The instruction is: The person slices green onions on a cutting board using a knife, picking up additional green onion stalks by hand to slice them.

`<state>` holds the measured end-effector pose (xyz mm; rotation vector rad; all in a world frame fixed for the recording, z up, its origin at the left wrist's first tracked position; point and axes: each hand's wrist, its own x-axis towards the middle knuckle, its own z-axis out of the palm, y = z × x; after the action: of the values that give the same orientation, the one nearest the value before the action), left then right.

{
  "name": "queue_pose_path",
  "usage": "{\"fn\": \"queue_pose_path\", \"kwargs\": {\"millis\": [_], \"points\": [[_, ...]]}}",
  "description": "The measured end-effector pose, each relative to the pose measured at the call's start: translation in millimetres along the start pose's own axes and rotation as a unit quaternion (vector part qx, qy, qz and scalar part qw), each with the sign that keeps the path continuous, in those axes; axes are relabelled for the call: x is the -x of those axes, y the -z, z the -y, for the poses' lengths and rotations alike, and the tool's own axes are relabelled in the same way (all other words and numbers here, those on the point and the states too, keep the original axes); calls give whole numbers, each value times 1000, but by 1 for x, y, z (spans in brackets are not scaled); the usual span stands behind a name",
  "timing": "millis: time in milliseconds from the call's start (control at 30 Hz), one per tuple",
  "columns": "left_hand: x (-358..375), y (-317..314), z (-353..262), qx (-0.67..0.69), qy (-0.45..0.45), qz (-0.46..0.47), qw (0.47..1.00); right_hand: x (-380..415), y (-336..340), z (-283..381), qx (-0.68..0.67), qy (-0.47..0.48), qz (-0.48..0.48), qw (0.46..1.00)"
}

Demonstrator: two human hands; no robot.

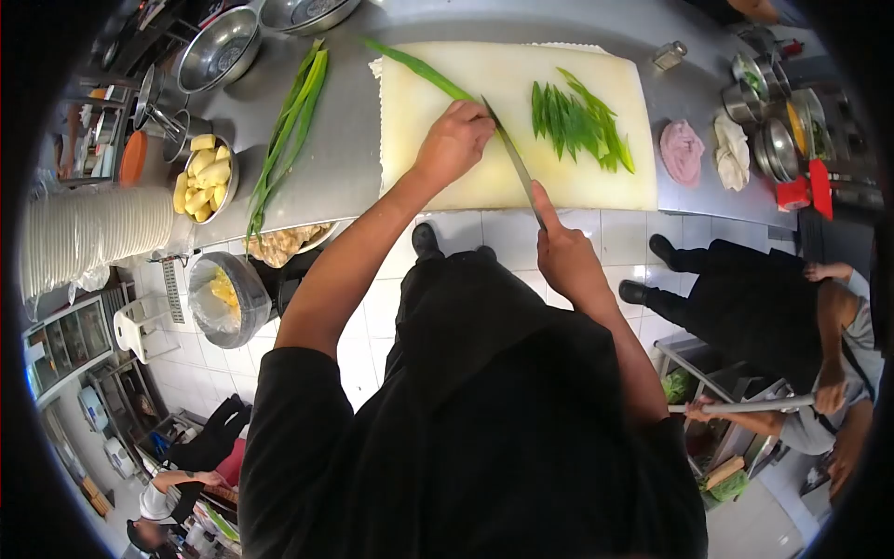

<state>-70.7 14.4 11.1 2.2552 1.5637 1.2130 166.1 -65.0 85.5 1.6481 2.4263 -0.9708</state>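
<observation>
My left hand [456, 138] is closed on a green onion [414, 67], whose long green leaves stretch up and left past the board's edge. In my right hand [562, 247] is a kitchen knife [515, 158], its blade slanting up and left so the tip lies right beside my left fingers. Both are over a large white cutting board [438, 191]. To the right of the blade, slant-cut green onion pieces [579, 123] lie in a loose group on the board. More whole green onions [293, 130] rest on the steel counter, left of the board.
Peeled potato-like pieces fill a bowl [233, 182] at the left, near metal bowls [220, 51]. Pink [682, 152] and white cloths [731, 154] and a small shaker [669, 56] sit right of the board. A lined bin [228, 303] stands below. One co-worker [829, 354] holds a pole at right; another person [186, 475] is lower left.
</observation>
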Motion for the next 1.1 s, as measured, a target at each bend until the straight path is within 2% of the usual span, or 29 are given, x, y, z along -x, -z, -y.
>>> {"fn": "queue_pose_path", "kwargs": {"millis": [67, 200, 300, 333, 433, 533, 667, 767, 1100], "points": [[-1, 0, 1, -3, -9, -6, 1000, 3, 10, -7, -4, 11, -8, 1000], [3, -5, -3, -10, -7, -1, 1000, 1, 16, -37, 13, 15, -93, 995], [16, -15, -26, 14, -19, 5, 1000, 14, 29, -29, -5, 10, -73, 997], [20, -15, -39, 40, 2, 8, 999, 19, 31, -27, -7, 10, -71, 997], [24, -16, -48, 51, -5, -18, 999, 36, 27, -21, -10, 16, -65, 998], [13, -6, -31, 17, 6, -64, 998, 47, 22, -13, -22, 12, -48, 998], [4, 0, -18, -3, -16, -28, 999, 48, 18, -1, -37, -11, -33, 999], [7, -6, -15, -6, -18, -12, 1000, 48, 11, -4, -27, 29, -66, 997], [9, -8, -15, 8, 9, -6, 1000, 42, 7, -8, -24, 39, -53, 998]]}}
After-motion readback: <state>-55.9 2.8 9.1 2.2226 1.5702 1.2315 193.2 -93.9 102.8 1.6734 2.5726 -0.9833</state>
